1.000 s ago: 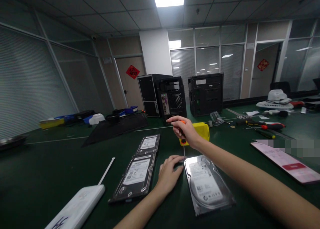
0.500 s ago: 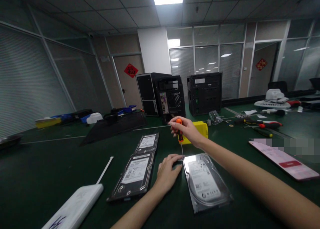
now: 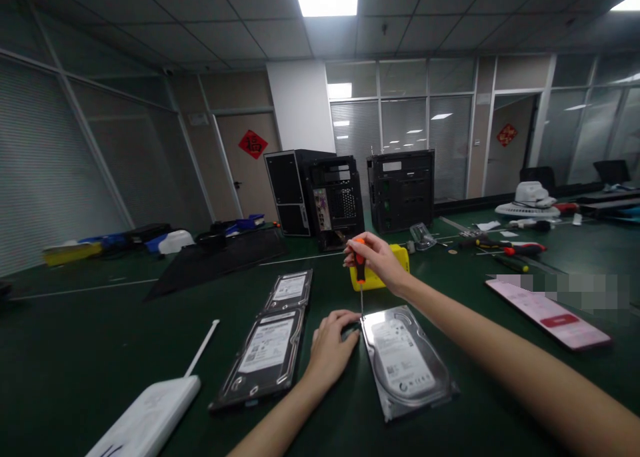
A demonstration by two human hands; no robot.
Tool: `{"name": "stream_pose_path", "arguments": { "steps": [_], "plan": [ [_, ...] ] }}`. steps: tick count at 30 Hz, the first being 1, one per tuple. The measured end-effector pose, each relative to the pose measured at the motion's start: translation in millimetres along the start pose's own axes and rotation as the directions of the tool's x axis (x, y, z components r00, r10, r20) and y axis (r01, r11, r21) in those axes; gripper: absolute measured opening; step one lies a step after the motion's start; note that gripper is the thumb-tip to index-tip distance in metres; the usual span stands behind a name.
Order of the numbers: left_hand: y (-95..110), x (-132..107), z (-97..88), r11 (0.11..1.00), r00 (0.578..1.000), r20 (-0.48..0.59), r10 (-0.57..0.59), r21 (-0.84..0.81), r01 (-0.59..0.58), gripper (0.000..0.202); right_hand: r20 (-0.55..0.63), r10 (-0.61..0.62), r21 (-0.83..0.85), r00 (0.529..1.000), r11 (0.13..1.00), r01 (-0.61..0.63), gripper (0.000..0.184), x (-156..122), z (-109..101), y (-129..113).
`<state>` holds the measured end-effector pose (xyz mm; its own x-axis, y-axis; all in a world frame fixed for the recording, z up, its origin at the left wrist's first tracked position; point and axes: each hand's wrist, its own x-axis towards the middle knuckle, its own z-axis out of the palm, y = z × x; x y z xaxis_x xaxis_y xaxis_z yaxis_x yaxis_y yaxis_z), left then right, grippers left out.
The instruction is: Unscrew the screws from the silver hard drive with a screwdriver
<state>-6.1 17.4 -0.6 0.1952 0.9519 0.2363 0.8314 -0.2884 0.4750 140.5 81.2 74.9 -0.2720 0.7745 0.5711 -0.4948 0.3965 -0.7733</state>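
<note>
My right hand (image 3: 376,260) is closed around the orange and black handle of a screwdriver (image 3: 361,268), held upright. The screwdriver's shaft points down to the far left corner of a silver hard drive (image 3: 404,360), which lies label up. My left hand (image 3: 332,347) rests on the table left of this drive, thumb and index finger apart and stretched toward that corner, near the screwdriver's tip. Exactly what the fingertips touch is too small to tell. Left of my left hand lie two more hard drives, a nearer one (image 3: 267,346) and a farther one (image 3: 289,289), end to end.
A yellow case (image 3: 399,258) stands behind my right hand. Computer towers (image 3: 289,192) and another chassis (image 3: 403,189) stand at the back. A pink-screened phone (image 3: 547,312) and hand tools (image 3: 523,250) lie right. At front left is a white device (image 3: 145,417) with a stick.
The whole view has shifted slightly. My right hand still holds the screwdriver at the drive's corner, and my left hand stays beside it.
</note>
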Motion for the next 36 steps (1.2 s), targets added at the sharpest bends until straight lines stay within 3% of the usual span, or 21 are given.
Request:
{"name": "stream_pose_path", "arguments": {
  "steps": [11,17,24,29,36],
  "plan": [
    [-5,1,2.1,0.999,1.0,-0.014,0.004,-0.037,-0.004,0.03,0.042,0.051,0.011,0.998,0.999,-0.051,0.03,1,1,2],
    [-2,0,1.4,0.999,1.0,-0.019,-0.001,-0.034,0.0,0.029,0.045,-0.001,-0.019,0.999,1.0,0.002,0.024,3,6,0],
    [1,1,2.8,1.0,0.999,-0.028,-0.017,-0.024,0.017,0.025,0.06,0.021,-0.05,0.998,0.999,-0.018,0.024,2,10,1],
    [-1,1,4.8,1.0,0.999,-0.037,-0.02,-0.022,0.019,0.024,0.127,0.04,0.019,0.991,0.999,-0.043,0.031,8,9,2],
    [-4,2,7.1,0.999,0.999,-0.037,-0.039,0.002,0.039,0.024,0.206,0.076,0.071,0.976,0.993,-0.092,0.022,18,11,7]
  ]
}}
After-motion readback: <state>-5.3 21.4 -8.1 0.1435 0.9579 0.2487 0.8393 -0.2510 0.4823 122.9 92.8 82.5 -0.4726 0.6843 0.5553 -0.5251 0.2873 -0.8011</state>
